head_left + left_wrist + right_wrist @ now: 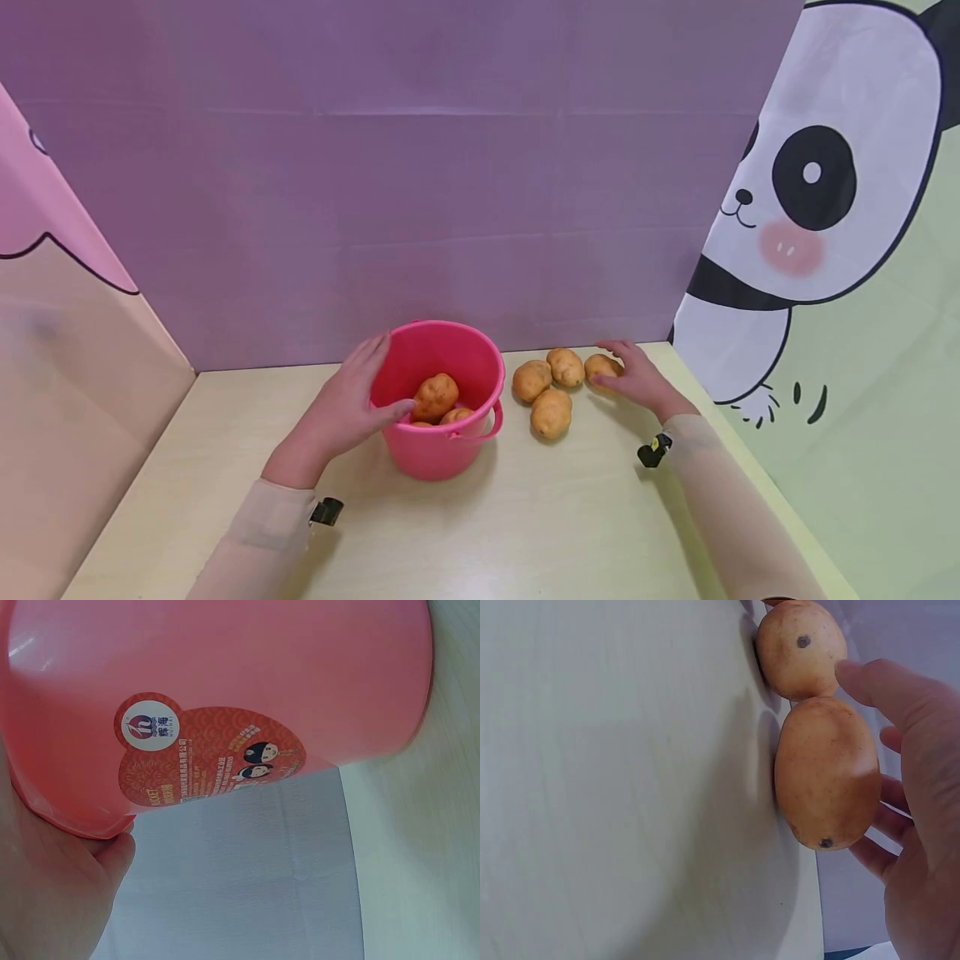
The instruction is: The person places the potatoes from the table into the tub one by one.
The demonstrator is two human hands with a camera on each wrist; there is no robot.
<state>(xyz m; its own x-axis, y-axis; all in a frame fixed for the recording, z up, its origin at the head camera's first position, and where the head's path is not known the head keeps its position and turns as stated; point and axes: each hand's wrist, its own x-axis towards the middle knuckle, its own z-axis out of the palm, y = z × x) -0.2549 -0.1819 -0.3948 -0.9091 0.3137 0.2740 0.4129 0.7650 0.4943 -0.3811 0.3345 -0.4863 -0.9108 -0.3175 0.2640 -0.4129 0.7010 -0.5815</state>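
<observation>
Starts at the far left with a pink-and-beige wall panel (67,367), angled along the side edge of the table (187,483). Leaves a wide stretch of pale tabletop between that edge and the left forearm (251,550). Shows the left grip (348,396) holding the left rim of the pink bucket (431,462), fingers along the outside, thumb over the near rim. Has the bucket upright, close to the back edge and the purple wall (450,250), handle (496,423) toward the right. Contains one large potato (435,396), with parts of others lower inside.

Gives a narrow strip of tabletop next, then four loose potatoes: leftmost potato (531,381), front potato (551,415), back potato (564,367), rightmost potato (602,365) near the far corner. Places the right grip (637,382) around the rightmost potato but not closed, fingers behind, thumb apart from it; cannot tell whether the fingertips touch. Runs the right forearm (727,500) close along the right edge, beside the panda panel (855,400), leaving broad room between both forearms.
</observation>
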